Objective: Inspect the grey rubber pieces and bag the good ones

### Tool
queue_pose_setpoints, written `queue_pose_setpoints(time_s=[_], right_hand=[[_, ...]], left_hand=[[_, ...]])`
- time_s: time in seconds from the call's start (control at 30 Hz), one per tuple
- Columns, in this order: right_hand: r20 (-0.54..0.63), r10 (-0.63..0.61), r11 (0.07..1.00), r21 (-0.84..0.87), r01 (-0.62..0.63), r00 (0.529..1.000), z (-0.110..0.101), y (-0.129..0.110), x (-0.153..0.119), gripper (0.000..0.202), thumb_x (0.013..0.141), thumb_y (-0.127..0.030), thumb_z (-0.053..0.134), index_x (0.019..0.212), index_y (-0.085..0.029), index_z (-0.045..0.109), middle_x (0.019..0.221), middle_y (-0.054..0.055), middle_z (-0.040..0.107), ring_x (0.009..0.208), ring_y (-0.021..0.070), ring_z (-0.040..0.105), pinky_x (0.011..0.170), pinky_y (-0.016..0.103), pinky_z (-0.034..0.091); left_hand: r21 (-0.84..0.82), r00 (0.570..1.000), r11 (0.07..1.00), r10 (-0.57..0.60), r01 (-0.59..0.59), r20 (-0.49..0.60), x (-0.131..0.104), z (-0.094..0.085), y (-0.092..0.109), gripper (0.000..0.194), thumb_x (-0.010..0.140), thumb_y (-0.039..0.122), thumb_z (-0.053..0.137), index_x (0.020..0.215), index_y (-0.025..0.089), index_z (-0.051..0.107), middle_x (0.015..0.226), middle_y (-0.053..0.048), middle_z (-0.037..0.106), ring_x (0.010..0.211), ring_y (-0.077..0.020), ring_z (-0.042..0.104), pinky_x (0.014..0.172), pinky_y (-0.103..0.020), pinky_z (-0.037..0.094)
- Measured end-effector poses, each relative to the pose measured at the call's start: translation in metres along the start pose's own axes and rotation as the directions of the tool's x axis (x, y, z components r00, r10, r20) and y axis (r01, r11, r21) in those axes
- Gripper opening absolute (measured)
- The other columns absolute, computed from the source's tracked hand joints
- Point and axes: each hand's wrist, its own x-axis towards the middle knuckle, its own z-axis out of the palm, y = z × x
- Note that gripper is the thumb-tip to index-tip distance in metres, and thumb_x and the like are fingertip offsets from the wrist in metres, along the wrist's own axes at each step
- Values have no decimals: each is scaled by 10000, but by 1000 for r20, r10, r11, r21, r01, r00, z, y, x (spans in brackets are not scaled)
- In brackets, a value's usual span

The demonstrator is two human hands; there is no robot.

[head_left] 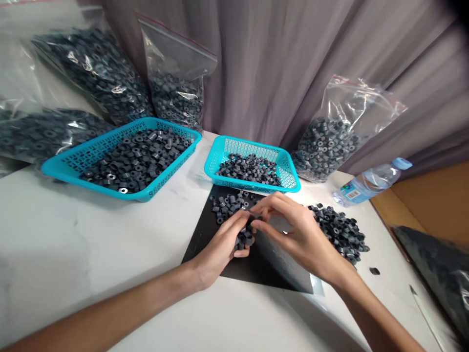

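Observation:
Small dark grey ring-shaped pieces (pixel 245 238) fill my left hand (pixel 223 242), which is cupped around them above a black mat (pixel 256 266). My right hand (pixel 287 227) reaches in from the right, its thumb and fingertips pinched on one dark ring (pixel 254 221) at the edge of that handful. On the mat just beyond my hands lies a loose group of the same rings (pixel 229 205). A bigger heap of rings (pixel 340 232) sits on the white table, right of my right hand and partly hidden by it.
Two turquoise baskets (pixel 146 193) (pixel 252 186) of rings stand behind the mat. Clear zip bags (pixel 176 98) (pixel 326 146) of rings lean by the curtain. A water bottle (pixel 373 183) lies at right near a cardboard box (pixel 432 195); a pen (pixel 425 313) lies at front right.

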Motion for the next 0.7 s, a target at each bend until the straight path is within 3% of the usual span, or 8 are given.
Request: queue_pose_setpoints(time_s=[0.17, 0.3, 0.37, 0.43, 0.5, 0.57, 0.63, 0.7], right_hand=[[78, -34, 998, 53, 30, 996, 5, -3, 0, 233, 935, -179, 637, 1154, -241, 587, 1066, 35, 626, 958, 171, 608, 855, 299, 512], [16, -1, 997, -77, 2, 1000, -22, -3, -2, 112, 980, -258, 579, 1087, -233, 598, 1054, 39, 648, 975, 176, 617, 856, 303, 497], [103, 100, 966, -246, -72, 990, -38, 2, -8, 75, 962, -291, 603, 1007, -231, 602, 1005, 32, 656, 916, 185, 619, 794, 308, 485], [271, 260, 891, -438, -122, 927, -45, 11, -15, 90, 920, -294, 651, 960, -230, 602, 990, 34, 667, 880, 208, 625, 737, 320, 468], [420, 368, 840, -532, -103, 830, -42, 22, -22, 169, 878, -261, 679, 1023, -224, 601, 1014, 55, 681, 908, 235, 639, 757, 336, 460], [470, 452, 814, -565, -135, 758, -33, 30, -25, 212, 865, -231, 673, 1062, -212, 599, 1008, 75, 689, 911, 238, 650, 757, 333, 462], [482, 453, 825, -545, -149, 750, -24, 35, -23, 159, 884, -189, 623, 1040, -217, 608, 952, 62, 688, 868, 220, 655, 723, 314, 458], [475, 397, 858, -495, -135, 785, -21, 36, -20, 112, 892, -156, 599, 976, -227, 624, 895, 40, 678, 830, 202, 650, 697, 296, 449]], left_hand=[[-180, 995, 979, -82, 92, 63, 4, -5, 0, 155, 934, 293, 566, 852, 162, 580, 740, 25, 463, 546, -52, 414, 397, -134, 229], [-265, 980, 944, -185, 196, 68, 7, -6, 3, 188, 943, 283, 541, 822, 141, 571, 760, -5, 526, 501, -38, 420, 351, -129, 196], [-265, 972, 936, -215, 231, 91, 6, -7, 4, 224, 944, 296, 545, 800, 128, 573, 762, -13, 534, 489, -31, 415, 337, -125, 202], [-262, 968, 933, -224, 247, 114, 5, -7, 5, 229, 943, 296, 548, 798, 121, 581, 742, -8, 524, 484, -30, 416, 329, -120, 209], [-263, 965, 930, -231, 257, 124, 4, -7, 6, 219, 942, 289, 546, 812, 119, 592, 735, -7, 524, 486, -32, 424, 322, -115, 212], [-263, 964, 928, -239, 263, 119, 3, -6, 7, 217, 943, 285, 541, 815, 119, 598, 740, -12, 530, 493, -35, 437, 316, -112, 213], [-255, 965, 932, -238, 259, 110, 4, -5, 7, 226, 943, 284, 539, 805, 116, 602, 750, -18, 536, 497, -35, 443, 314, -110, 224], [-247, 968, 937, -228, 247, 104, 4, -4, 8, 229, 939, 284, 542, 801, 114, 609, 765, -25, 543, 504, -36, 448, 313, -111, 235]])
